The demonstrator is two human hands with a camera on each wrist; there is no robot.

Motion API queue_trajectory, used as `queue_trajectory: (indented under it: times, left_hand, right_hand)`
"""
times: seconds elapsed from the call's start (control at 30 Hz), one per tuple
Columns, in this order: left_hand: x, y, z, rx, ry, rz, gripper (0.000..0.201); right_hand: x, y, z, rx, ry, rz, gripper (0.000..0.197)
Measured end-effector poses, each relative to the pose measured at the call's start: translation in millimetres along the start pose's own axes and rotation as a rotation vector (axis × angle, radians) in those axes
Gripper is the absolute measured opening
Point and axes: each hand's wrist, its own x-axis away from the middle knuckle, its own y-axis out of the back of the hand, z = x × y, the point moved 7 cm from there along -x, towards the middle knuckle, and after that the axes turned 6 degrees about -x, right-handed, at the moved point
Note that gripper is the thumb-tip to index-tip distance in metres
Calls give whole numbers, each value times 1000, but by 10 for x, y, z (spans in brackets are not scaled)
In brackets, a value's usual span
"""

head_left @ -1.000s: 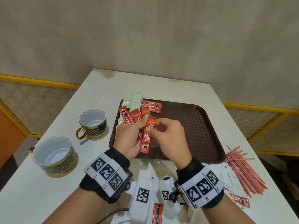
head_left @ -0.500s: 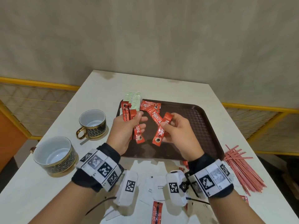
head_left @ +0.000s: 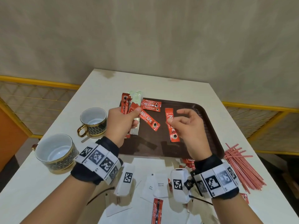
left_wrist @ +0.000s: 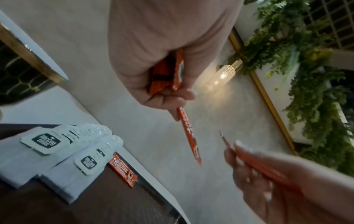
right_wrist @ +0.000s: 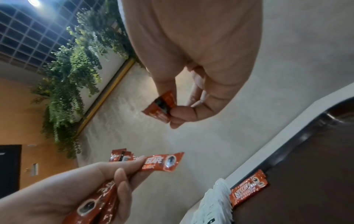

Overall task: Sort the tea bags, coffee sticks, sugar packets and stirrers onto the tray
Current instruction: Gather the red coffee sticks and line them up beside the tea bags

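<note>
Coffee sticks in hand: left hand [head_left: 120, 122] grips a bunch [head_left: 127, 105], right hand [head_left: 188, 125] pinches one stick [head_left: 171, 126] above the tray [head_left: 208, 126]. Next, probably lay them beside those already down.

Dim, warm indoor light (wrist views blurred), with wide-angle bending at edges.

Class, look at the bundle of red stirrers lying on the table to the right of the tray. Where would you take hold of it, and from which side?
Grip the stirrers around the bundle's middle, coming from above with fingers across the sticks. They lie flat on the table, fanned at the far end beside the tray, so a mid-length pinch would likely gather most and keep them balanced.
</note>
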Motion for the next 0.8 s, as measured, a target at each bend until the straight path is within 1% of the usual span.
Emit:
queue_trajectory:
  times: [0.03,0.1,0.17,0.23,0.33,0.43,0.47,0.53,0.63,0.73,0.8]
  left_hand:
    - [26,-17,7,-10,-1,5,9]
    - [105,-102,27,18,15,49,10]
    - [190,-207,42,107,49,116,14]
    - [256,-279,48,199,88,163,19]
    - [308,-320,32,279,108,206,25]
    - [334,-310,20,259,84,215,32]
    - [342,-311,19,234,77,215,32]
    - [346,-299,15,198,69,191,24]
    - [297,-240,14,222,93,142,20]
    - [245,-200,11,268,138,163,16]
    - [231,-179,11,271,138,161,14]
  right_hand:
    - [12,-11,41,15,39,13,27]
    - [52,-102,121,90,125,55,16]
    - [77,-194,152,183,200,63,8]
    - [78,-233,128,232,234,49,5]
    - [72,-213,93,237,242,18,5]
    - [52,-197,76,248,242,14,9]
    - [45,-197,78,249,245,17,10]
    - [40,-211,100,242,257,33,11]
    - [67,-253,166,243,301,115,15]
    - [46,-228,183,221,317,199,18]
    - [22,-194,196,248,331,205,18]
